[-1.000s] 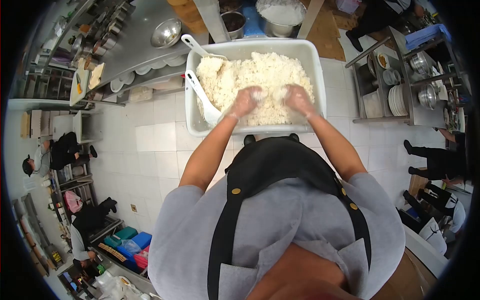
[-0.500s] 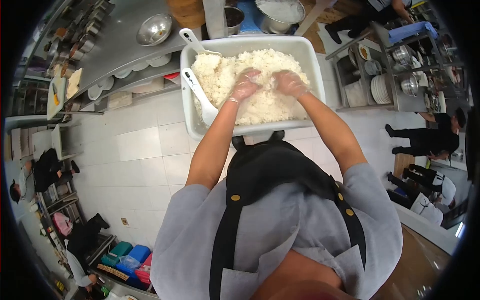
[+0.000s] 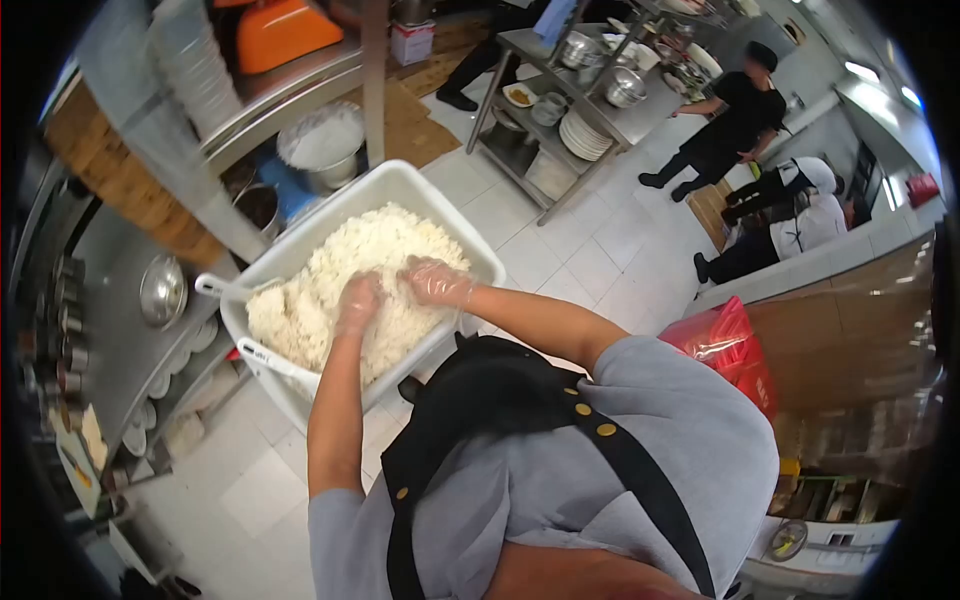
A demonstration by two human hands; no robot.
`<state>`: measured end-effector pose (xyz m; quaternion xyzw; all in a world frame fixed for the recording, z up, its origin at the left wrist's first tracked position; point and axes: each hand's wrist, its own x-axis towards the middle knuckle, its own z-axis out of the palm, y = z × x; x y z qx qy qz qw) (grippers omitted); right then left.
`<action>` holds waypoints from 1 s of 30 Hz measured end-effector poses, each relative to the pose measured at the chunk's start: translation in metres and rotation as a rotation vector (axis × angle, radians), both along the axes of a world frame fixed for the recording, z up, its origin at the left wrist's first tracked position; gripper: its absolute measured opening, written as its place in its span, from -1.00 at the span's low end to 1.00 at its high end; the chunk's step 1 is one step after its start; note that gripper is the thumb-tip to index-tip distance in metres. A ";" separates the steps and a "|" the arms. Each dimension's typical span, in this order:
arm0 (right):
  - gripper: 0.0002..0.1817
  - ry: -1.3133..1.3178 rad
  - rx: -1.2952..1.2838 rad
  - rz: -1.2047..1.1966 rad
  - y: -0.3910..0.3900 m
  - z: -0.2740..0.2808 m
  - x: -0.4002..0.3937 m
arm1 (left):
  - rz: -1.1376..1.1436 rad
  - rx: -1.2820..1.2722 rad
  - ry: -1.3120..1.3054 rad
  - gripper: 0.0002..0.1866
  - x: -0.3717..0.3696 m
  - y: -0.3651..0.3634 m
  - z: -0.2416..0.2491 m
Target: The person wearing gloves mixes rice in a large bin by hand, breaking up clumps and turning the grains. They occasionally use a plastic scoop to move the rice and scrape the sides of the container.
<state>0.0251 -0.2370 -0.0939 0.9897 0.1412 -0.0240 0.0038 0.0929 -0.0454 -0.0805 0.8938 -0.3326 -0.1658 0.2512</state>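
Note:
A white plastic tub (image 3: 483, 245) holds a large heap of cooked white rice (image 3: 375, 240). Both hands wear thin clear plastic gloves and are in the rice. My left hand (image 3: 358, 303) is near the middle of the heap, its curled fingertips sunk in the grains. Close beside it, my right hand (image 3: 437, 282) presses in from the right, fingers bent and partly hidden by rice. One white rice paddle (image 3: 218, 287) rests with its handle over the tub's left corner. A second white paddle (image 3: 270, 358) lies along the near left side, its blade partly hidden.
A metal bowl (image 3: 163, 290) sits on the steel counter at left. Behind the tub stands a pot with white contents (image 3: 325, 145). A steel shelf with stacked plates (image 3: 585, 135) is at back right. A person in black (image 3: 735, 120) stands near it. Red plastic bags (image 3: 725, 350) are at right.
My view has turned to the right, so the tub appears tilted and further left, and red bags have come into sight. Both hands stay in the rice, close together.

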 end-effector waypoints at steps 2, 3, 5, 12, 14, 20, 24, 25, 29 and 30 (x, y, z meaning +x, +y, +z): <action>-0.79 -0.050 -0.161 0.064 -0.015 -0.013 0.004 | -0.016 -0.242 -0.079 -0.60 -0.009 -0.004 0.025; -0.78 0.091 0.144 -0.011 -0.007 0.039 0.001 | -0.014 -0.353 -0.110 -0.60 -0.018 -0.006 0.030; -0.73 0.231 0.486 -0.155 0.002 0.091 0.006 | 0.006 -0.162 -0.110 -0.56 -0.020 -0.022 0.025; -0.58 0.312 0.461 -0.243 -0.025 0.108 0.071 | 0.061 -0.147 -0.182 -0.66 0.009 -0.017 0.002; -0.59 0.321 0.454 -0.097 -0.026 0.105 0.085 | 0.118 -0.189 -0.249 -0.71 0.014 -0.004 0.004; -0.32 0.399 0.349 0.286 -0.038 0.129 0.083 | 0.439 -0.046 -0.337 -0.72 0.012 -0.006 0.076; -0.24 0.387 0.207 0.343 -0.032 0.103 0.017 | 0.597 0.235 -0.070 -0.51 -0.015 -0.027 0.095; -0.24 0.321 0.166 0.420 -0.031 0.091 0.001 | 0.626 0.245 -0.080 -0.45 -0.030 -0.033 0.094; -0.54 0.346 0.392 0.676 -0.033 0.029 0.060 | 0.842 0.272 0.094 -0.16 -0.082 -0.022 0.092; -0.68 0.463 0.349 0.600 -0.027 0.053 0.073 | 0.868 0.262 0.040 -0.10 -0.095 -0.015 0.085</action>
